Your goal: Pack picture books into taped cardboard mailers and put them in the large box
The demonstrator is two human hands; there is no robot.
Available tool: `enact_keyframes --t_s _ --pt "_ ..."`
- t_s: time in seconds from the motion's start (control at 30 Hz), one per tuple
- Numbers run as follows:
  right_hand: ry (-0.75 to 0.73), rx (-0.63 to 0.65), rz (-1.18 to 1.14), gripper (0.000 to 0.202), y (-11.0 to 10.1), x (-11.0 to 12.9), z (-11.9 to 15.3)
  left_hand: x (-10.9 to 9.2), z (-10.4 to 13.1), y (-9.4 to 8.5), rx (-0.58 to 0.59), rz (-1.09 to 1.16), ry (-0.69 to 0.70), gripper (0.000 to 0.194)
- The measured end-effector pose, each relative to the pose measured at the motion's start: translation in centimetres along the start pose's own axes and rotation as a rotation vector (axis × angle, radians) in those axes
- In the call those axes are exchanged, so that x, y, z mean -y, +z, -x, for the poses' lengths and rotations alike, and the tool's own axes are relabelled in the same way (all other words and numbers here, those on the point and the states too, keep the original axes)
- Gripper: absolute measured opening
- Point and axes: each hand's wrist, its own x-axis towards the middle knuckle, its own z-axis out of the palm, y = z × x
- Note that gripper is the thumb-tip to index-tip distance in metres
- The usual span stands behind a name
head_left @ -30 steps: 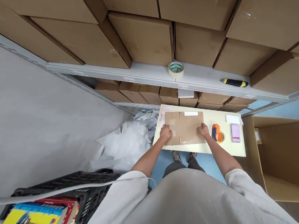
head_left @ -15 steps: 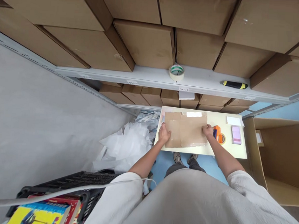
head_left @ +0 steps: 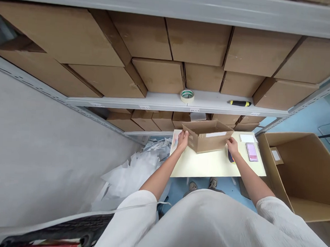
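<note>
A small cardboard box [head_left: 212, 142] with a white label on its side is held tilted over the pale yellow tabletop [head_left: 195, 168], its hollow inside showing. My left hand [head_left: 183, 138] grips the box's left end, fingers closed on the edge. At the right end, my right hand [head_left: 232, 145] pinches the lower corner. Partly hidden behind my right hand lies the tape dispenser [head_left: 230, 156]. A phone [head_left: 252, 152] with a blurred screen and a white paper [head_left: 247, 138] rest on the table's right part.
Shelves of brown boxes [head_left: 156, 75] stand ahead, with a tape roll [head_left: 187, 96] and a utility knife [head_left: 239, 103] on one shelf. A large open carton [head_left: 313, 173] is at the right. White wrapping sheets [head_left: 130, 177] lie on the left, near a black crate [head_left: 88, 227].
The cardboard, flat on the table before, has been raised and opened into a box shape between my hands. My view has tilted up, showing more of the shelves.
</note>
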Motion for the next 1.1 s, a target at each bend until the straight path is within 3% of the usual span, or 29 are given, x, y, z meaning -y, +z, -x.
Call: enact_keyframes --t_s 0.2,0.43,0.6,0.7,0.83,0.97,1.03,1.1 --pt "0.070 0.112 -0.168 0.048 -2.0 2.1 2.6 -1.6 0.5 1.0 0.127 0.274 -0.096 0.060" --pt "0.102 0.214 -0.149 0.051 -2.6 3.8 3.3 -2.5 0.6 0.6 0.248 0.264 -0.013 0.059" --pt "0.063 0.211 -0.082 0.062 -2.1 4.0 2.6 -2.1 0.4 -0.2 0.295 0.294 0.043 0.063" --pt "0.040 0.217 -0.067 0.081 -2.1 4.1 1.8 -1.6 0.3 -0.8 0.280 0.280 0.065 0.046" --pt "-0.057 0.269 -0.021 0.100 -2.2 4.8 0.5 -1.6 0.2 -1.8 0.352 0.236 0.100 0.022" --pt "-0.097 0.303 -0.012 0.091 -2.4 5.4 -0.3 -1.7 0.3 -3.7 0.532 0.157 0.126 0.050" --pt "-0.064 0.319 -0.032 0.074 -2.5 5.6 -0.2 -1.6 0.4 -4.5 0.645 0.109 0.131 0.066" --pt "-0.019 0.336 -0.058 0.056 -2.8 5.9 0.0 -1.3 0.6 -4.7 0.706 0.120 0.129 0.070"
